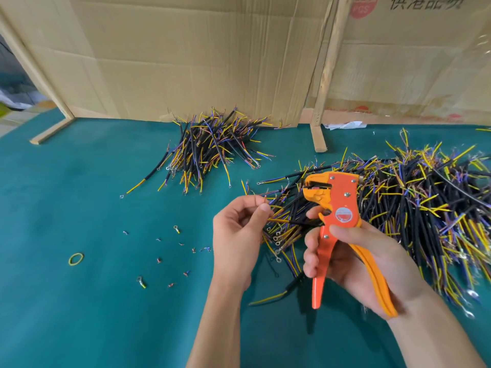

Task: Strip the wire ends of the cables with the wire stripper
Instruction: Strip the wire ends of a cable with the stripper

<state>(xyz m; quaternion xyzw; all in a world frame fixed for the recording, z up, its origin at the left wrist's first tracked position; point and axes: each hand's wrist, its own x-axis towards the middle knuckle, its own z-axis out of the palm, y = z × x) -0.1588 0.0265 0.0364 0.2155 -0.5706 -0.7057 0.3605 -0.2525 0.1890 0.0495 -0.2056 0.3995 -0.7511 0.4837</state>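
Note:
My right hand (356, 264) grips the handles of an orange and yellow wire stripper (337, 208), held upright with its jaws (314, 187) pointing left above the big cable pile. My left hand (236, 235) is just left of the tool and pinches a thin wire end (261, 201) between thumb and fingers; the wire is not between the jaws. A large heap of black cables with yellow, blue and brown ends (414, 208) lies on the right of the green table. A smaller heap of the same cables (210, 147) lies further back in the centre.
Small cut insulation bits and ring terminals (175, 251) are scattered on the green mat left of my hands. A yellow rubber band (76, 258) lies at the left. Cardboard sheets (186, 57) on wooden posts (322, 96) wall off the back.

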